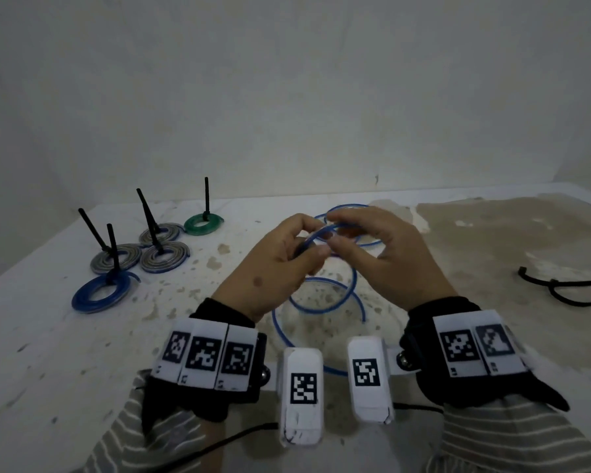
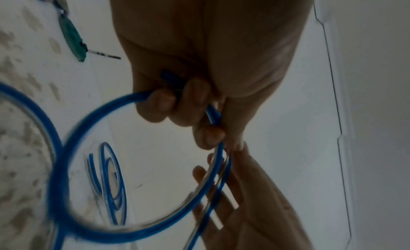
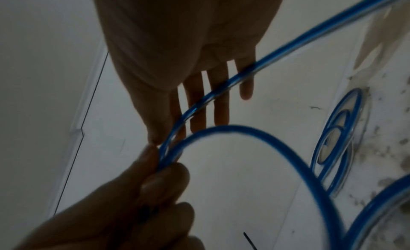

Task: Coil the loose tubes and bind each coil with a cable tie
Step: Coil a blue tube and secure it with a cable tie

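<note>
A thin blue tube hangs in loose loops from my two hands down to the white table. My left hand grips one end of it with curled fingers, and a wide loop bends away below. My right hand meets it fingertip to fingertip and pinches the tube between thumb and fingers. There the tube runs across its nearly straight fingers. Past the hands more blue loops lie on the table. I cannot tell whether they are the same tube.
At the far left lie bound coils, each with a black cable tie sticking up: three grey ones, a green one and a blue one. Loose black cable ties lie at the right. A white wall stands behind the table.
</note>
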A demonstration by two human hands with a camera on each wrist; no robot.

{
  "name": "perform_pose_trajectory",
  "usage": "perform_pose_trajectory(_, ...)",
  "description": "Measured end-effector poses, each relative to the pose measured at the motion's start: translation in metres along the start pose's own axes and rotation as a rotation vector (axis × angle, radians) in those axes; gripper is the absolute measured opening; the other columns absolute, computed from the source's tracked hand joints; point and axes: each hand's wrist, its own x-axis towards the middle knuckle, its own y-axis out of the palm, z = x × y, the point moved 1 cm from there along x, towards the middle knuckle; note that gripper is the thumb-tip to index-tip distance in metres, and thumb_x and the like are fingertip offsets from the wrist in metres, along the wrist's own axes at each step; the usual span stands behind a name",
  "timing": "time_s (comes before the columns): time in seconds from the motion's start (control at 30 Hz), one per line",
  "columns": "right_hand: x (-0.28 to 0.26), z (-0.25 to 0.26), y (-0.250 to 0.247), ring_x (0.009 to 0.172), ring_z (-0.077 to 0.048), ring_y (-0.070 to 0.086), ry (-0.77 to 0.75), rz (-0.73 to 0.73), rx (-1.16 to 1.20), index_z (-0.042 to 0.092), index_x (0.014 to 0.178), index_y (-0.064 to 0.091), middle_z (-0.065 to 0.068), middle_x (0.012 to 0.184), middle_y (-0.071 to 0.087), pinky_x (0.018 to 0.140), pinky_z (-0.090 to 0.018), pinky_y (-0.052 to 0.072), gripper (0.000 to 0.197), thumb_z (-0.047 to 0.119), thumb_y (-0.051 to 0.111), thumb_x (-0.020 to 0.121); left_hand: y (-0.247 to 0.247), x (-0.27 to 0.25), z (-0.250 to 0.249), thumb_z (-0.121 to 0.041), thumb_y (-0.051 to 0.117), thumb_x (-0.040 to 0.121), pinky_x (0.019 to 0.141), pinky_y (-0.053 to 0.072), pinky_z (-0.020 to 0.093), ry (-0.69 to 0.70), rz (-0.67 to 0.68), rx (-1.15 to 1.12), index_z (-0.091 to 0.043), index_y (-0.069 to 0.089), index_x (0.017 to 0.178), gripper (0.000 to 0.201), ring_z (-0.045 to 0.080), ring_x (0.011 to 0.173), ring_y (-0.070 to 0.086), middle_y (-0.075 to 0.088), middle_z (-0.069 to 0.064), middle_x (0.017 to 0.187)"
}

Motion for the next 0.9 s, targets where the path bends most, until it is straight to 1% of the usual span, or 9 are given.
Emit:
perform_pose_trajectory(0.07, 0.000, -0.001, 0.000, 0.079, -0.006, 0.058, 0.037, 0.014, 0.071, 0.029, 0.101, 0.058, 0.003, 0.088, 0.064, 0.072, -0.019, 0.050, 0.021, 0.034, 0.063, 0.081, 0.000, 0.001, -0.001, -0.006, 0.047, 0.092, 0.048, 0.028, 0.018, -0.030, -0.009, -0.168, -0.009, 0.056, 0.101, 0.013, 0.009, 0.051, 0.031, 0.048, -0.008, 0.058)
perform_pose_trajectory(0.13, 0.001, -0.001, 0.000, 0.071, -0.008, 0.058, 0.078, 0.035, 0.159, 0.027, 0.099, 0.055, 0.000, 0.087, 0.063, 0.065, -0.020, 0.049, 0.019, 0.024, 0.065, 0.083, 0.000, 0.002, 0.000, -0.003, 0.041, 0.083, 0.050, 0.029, 0.018, -0.049, -0.007, -0.299, -0.007, 0.056, 0.104, 0.025, 0.008, 0.053, 0.033, 0.051, -0.005, 0.063)
perform_pose_trajectory(0.23, 0.001, -0.002, 0.001, 0.061, -0.001, 0.056, 0.128, 0.015, 0.266, 0.026, 0.095, 0.056, 0.005, 0.083, 0.062, 0.057, -0.014, 0.044, 0.016, 0.014, 0.061, 0.087, 0.004, 0.000, -0.001, 0.000, 0.041, 0.083, 0.055, 0.039, 0.020, 0.023, 0.015, -0.216, -0.009, 0.053, 0.108, 0.029, 0.009, 0.057, 0.045, 0.058, -0.003, 0.073)
perform_pose_trajectory(0.37, 0.000, -0.003, 0.002, 0.067, 0.002, 0.057, 0.162, -0.025, 0.329, 0.029, 0.085, 0.058, 0.011, 0.078, 0.062, 0.060, -0.012, 0.042, 0.022, 0.008, 0.060, 0.086, 0.000, -0.002, -0.001, 0.010, 0.047, 0.088, 0.064, 0.050, 0.023, -0.009, 0.038, -0.059, -0.013, 0.057, 0.107, 0.031, 0.014, 0.067, 0.063, 0.065, 0.005, 0.079)
perform_pose_trajectory(0.57, -0.001, -0.004, 0.005, 0.055, -0.005, 0.058, 0.293, 0.001, 0.455, 0.019, 0.080, 0.062, 0.008, 0.061, 0.062, 0.051, -0.018, 0.043, 0.017, 0.008, 0.055, 0.089, -0.007, -0.006, 0.006, 0.000, 0.057, 0.086, 0.075, 0.054, 0.031, -0.135, 0.018, 0.071, -0.014, 0.064, 0.088, 0.016, 0.012, 0.073, 0.068, 0.072, -0.001, 0.072)
perform_pose_trajectory(0.67, 0.000, -0.007, 0.004, 0.064, -0.006, 0.065, 0.332, -0.013, 0.434, 0.019, 0.078, 0.062, 0.004, 0.071, 0.065, 0.055, -0.021, 0.050, 0.017, 0.011, 0.054, 0.091, -0.006, -0.006, 0.006, -0.001, 0.059, 0.085, 0.076, 0.056, 0.034, -0.188, 0.026, 0.025, -0.013, 0.063, 0.086, 0.013, 0.014, 0.073, 0.068, 0.072, 0.002, 0.074)
perform_pose_trajectory(0.73, 0.000, -0.011, 0.003, 0.066, -0.005, 0.065, 0.342, -0.052, 0.417, 0.020, 0.076, 0.061, 0.006, 0.070, 0.066, 0.061, -0.023, 0.054, 0.019, 0.011, 0.053, 0.091, -0.006, -0.007, 0.007, 0.000, 0.060, 0.083, 0.076, 0.056, 0.033, -0.208, 0.046, 0.032, -0.012, 0.063, 0.085, 0.013, 0.016, 0.074, 0.068, 0.071, 0.006, 0.076)
perform_pose_trajectory(0.8, 0.001, -0.017, 0.000, 0.062, -0.006, 0.063, 0.365, -0.120, 0.424, 0.020, 0.074, 0.061, 0.007, 0.063, 0.066, 0.062, -0.024, 0.053, 0.021, 0.010, 0.053, 0.091, -0.009, -0.007, 0.009, 0.001, 0.061, 0.082, 0.076, 0.057, 0.032, -0.232, 0.056, 0.039, -0.011, 0.063, 0.085, 0.013, 0.018, 0.075, 0.067, 0.071, 0.009, 0.075)
perform_pose_trajectory(0.9, 0.003, -0.024, -0.008, 0.053, -0.001, 0.056, 0.408, -0.217, 0.447, 0.019, 0.073, 0.060, 0.010, 0.056, 0.064, 0.055, -0.018, 0.050, 0.022, 0.008, 0.052, 0.091, -0.015, -0.010, 0.012, 0.002, 0.059, 0.084, 0.072, 0.058, 0.027, -0.264, 0.076, 0.008, -0.009, 0.064, 0.087, 0.013, 0.017, 0.072, 0.068, 0.071, 0.007, 0.072)
